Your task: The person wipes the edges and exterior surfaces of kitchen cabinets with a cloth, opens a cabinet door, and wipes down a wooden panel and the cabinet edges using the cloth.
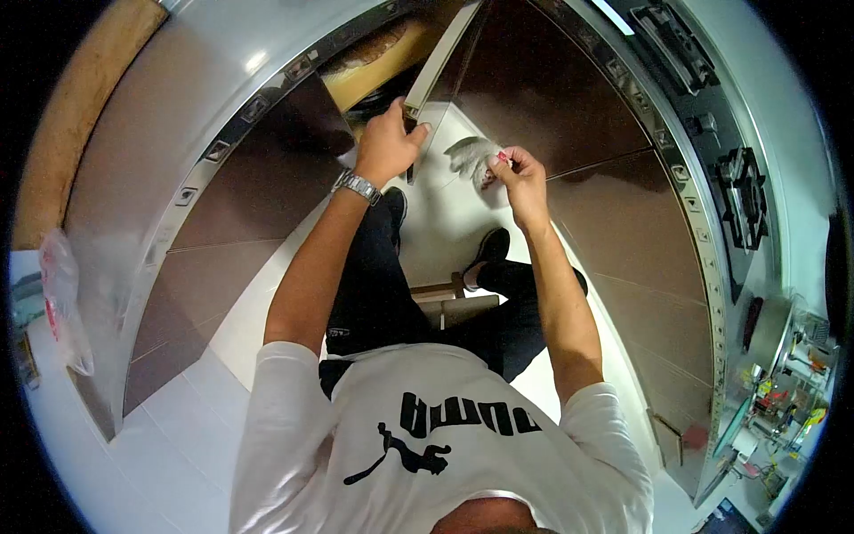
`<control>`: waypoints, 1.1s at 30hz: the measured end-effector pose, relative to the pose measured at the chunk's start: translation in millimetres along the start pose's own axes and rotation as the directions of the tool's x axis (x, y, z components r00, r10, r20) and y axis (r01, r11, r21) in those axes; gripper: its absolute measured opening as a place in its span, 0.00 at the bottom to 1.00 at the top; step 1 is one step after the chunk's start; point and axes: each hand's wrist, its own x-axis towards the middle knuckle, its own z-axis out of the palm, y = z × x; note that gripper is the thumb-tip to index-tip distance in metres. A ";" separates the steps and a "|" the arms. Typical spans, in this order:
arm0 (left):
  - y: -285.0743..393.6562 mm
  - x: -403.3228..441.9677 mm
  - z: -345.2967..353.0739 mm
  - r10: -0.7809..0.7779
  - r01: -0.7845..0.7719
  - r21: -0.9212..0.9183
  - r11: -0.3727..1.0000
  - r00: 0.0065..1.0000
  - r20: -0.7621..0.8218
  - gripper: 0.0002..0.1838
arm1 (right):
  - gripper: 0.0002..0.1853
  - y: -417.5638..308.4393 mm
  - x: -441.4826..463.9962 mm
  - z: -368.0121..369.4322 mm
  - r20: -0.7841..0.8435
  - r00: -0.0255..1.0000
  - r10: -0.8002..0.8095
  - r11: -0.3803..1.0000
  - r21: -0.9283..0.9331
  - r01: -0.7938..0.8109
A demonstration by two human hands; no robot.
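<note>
My left hand (385, 149), with a metal watch on the wrist, is closed around the edge of an open cabinet door (442, 58). Its fingertips are partly hidden behind that edge. Between thumb and fingers my right hand (523, 182) pinches a crumpled whitish cloth (471, 160) with a small red mark near the thumb. The cloth hangs over the floor, apart from the door. Behind the left hand, the opened cabinet (374, 67) shows a yellowish surface and a dark object that I cannot make out.
Dark brown cabinet fronts (258, 169) curve along both sides. A gas stove (743, 196) is on the right counter, with a cluttered rack (792, 383) nearer me. At the left are a wooden board (80, 107) and a plastic bag (62, 294). Below me is a low seat (458, 310).
</note>
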 end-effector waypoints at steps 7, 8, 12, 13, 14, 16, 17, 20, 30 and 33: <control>-1.9 0.8 -1.1 -0.111 0.117 -0.169 0.979 0.993 0.049 0.22 | 0.07 23.1 -34.9 -3.0 0.003 0.999 0.038 0.990 0.137 -0.038; -2.6 0.6 -1.5 -0.103 0.109 -0.157 0.982 0.993 0.051 0.22 | 0.07 27.7 -38.0 -4.3 -0.004 0.999 0.043 0.993 0.107 -0.042; 4.4 0.2 -8.0 -0.172 0.186 -0.263 0.947 0.982 0.075 0.19 | 0.05 45.6 -56.5 -11.5 -0.013 0.995 0.101 0.991 0.085 -0.100; 0.0 0.3 -5.9 -0.181 0.187 -0.313 0.931 0.982 0.049 0.19 | 0.04 49.5 -61.1 -13.7 -0.016 0.993 0.120 0.990 0.081 -0.119; -4.7 0.2 -4.3 -0.175 0.182 -0.303 0.935 0.983 0.051 0.19 | 0.04 54.5 -65.3 -16.3 -0.019 0.993 0.118 0.989 0.093 -0.116; -7.9 1.0 -6.1 -0.267 0.261 -0.476 0.840 0.962 0.055 0.17 | 0.04 61.4 -72.9 -20.1 -0.054 0.987 0.151 0.981 0.131 -0.143; -10.2 1.2 -7.5 -0.262 0.258 -0.465 0.847 0.963 0.059 0.17 | 0.04 64.7 -77.1 -22.3 -0.068 0.984 0.163 0.971 0.189 -0.148; -11.7 5.9 -11.9 -0.247 0.243 -0.446 0.861 0.968 0.049 0.17 | 0.05 78.6 -87.5 -33.3 -0.092 0.977 0.193 0.964 0.203 -0.171; -11.2 8.5 -14.6 -0.334 0.313 -0.419 0.852 0.942 0.024 0.21 | 0.04 93.0 -91.5 -33.5 -0.093 0.970 0.225 0.950 0.240 -0.197; -6.1 8.7 -14.5 -0.334 0.324 -0.355 0.877 0.942 0.034 0.21 | 0.05 69.7 -81.2 -23.1 -0.068 0.976 0.207 0.930 0.324 -0.175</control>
